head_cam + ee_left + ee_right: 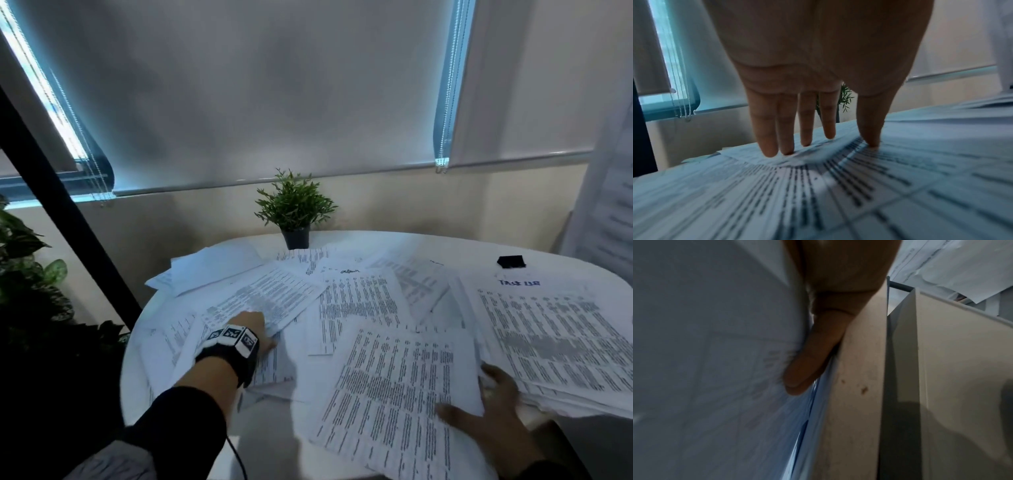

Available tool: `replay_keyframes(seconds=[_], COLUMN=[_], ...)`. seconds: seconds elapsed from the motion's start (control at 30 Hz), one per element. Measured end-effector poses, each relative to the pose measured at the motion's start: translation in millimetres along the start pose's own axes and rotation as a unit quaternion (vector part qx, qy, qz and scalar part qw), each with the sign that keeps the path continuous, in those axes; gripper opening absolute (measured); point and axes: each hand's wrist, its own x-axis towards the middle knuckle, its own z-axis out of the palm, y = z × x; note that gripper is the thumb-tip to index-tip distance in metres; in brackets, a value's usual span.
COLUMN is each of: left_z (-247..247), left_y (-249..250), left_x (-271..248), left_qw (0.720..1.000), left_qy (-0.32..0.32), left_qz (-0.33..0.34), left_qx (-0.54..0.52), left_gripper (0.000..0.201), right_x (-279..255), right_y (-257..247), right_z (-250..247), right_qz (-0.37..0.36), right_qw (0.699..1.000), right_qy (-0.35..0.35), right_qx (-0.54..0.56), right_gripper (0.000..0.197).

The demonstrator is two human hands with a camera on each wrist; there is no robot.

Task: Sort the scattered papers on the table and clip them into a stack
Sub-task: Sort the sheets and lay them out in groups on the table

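My left hand [255,330] lies flat, fingers [766,129] straight, pressing a printed sheet [263,301] among the scattered papers [359,308] on the white table [513,246]. My right hand [493,404] grasps the gathered stack [555,339] at its near edge — thumb on top. The black clip [511,261] sits beyond the stack.

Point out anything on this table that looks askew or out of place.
Printed sheets lie scattered at odd angles, overlapping across the round table. The gathered stack under the right hand juts past the table's near edge, its edges uneven. The black clip sits apart, unused. The left hand presses a tilted sheet.
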Motion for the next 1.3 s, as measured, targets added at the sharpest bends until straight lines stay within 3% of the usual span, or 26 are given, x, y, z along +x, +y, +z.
replay_keyframes(seconds=[0.03,0.17,0.27,0.33,0.4,0.5,0.53,0.63,0.7,0.73,0.8,0.87,0.93,1.03,1.2,1.3], left_z=[0.7,-10.9,-23.4,-30.3,-30.6,-17.5,-12.7,0.3,2.0,1.8,-1.8,-5.4,-2.4,7.0,10.2,8.5], left_y=[0.3,13.1,40.9,68.8,98.0,138.5,148.3,159.6,149.6,139.7,110.5,69.4,35.4,20.7,29.4,31.7], left_x=[0.6,-14.9,-44.7,-76.9,-111.7,-153.0,-162.8,-177.0,-168.7,-157.1,-122.1,-81.6,-52.0,-34.2,-31.9,-36.2], left_qw=[1.0,0.996,0.99,0.977,0.964,0.939,0.927,0.881,0.885,0.898,0.932,0.971,0.996,0.998,0.997,0.997], left_qy=[0.007,0.05,0.097,0.119,0.097,0.048,0.039,0.009,0.01,0.023,0.076,0.102,0.046,-0.032,-0.029,-0.023], left_qz=[0.014,0.046,0.101,0.169,0.242,0.338,0.373,0.46,0.429,0.387,0.272,0.136,0.023,-0.032,-0.033,-0.034], left_qx=[0.013,0.054,-0.009,-0.045,-0.052,-0.029,-0.031,-0.11,-0.18,-0.208,-0.228,-0.17,-0.074,-0.033,-0.064,-0.062], left_gripper=[0.037,0.02,0.015,0.014,0.015,0.021,0.023,0.021,0.027,0.032,0.034,0.034,0.053,0.079,0.071,0.06], right_x=[-3.3,-1.9,1.1,2.1,0.7,1.5,1.5,-1.8,-2.1,-2.5,0.8,3.8,4.3,4.3,3.6,2.7], right_y=[-3.4,3.8,11.0,10.0,2.5,-2.5,-3.5,-5.4,-2.4,-1.4,5.9,11.8,10.4,8.2,8.9,6.4], right_z=[2.2,-3.3,-4.5,-3.1,2.9,7.8,9.7,7.9,3.1,0.9,-3.8,-7.1,-7.1,-6.7,-7.2,-5.4], right_qz=[-0.002,-0.033,-0.041,-0.018,0.028,0.089,0.091,0.027,-0.011,-0.018,0.001,0.019,0.022,0.018,0.018,0.014], right_qw=[1.0,0.997,0.983,0.987,0.995,0.993,0.992,0.994,0.992,0.991,0.991,0.992,0.991,0.99,0.991,0.991], right_qy=[0.002,-0.035,-0.089,-0.099,-0.083,-0.077,-0.081,-0.075,-0.087,-0.106,-0.112,-0.115,-0.121,-0.127,-0.12,-0.121], right_qx=[-0.001,-0.059,-0.153,-0.128,-0.051,0.027,0.032,-0.074,-0.088,-0.078,-0.066,-0.051,-0.046,-0.062,-0.063,-0.048], right_gripper=[0.141,0.062,0.032,0.032,0.017,0.048,0.047,0.004,0.018,0.039,0.09,0.108,0.111,0.115,0.114,0.098])
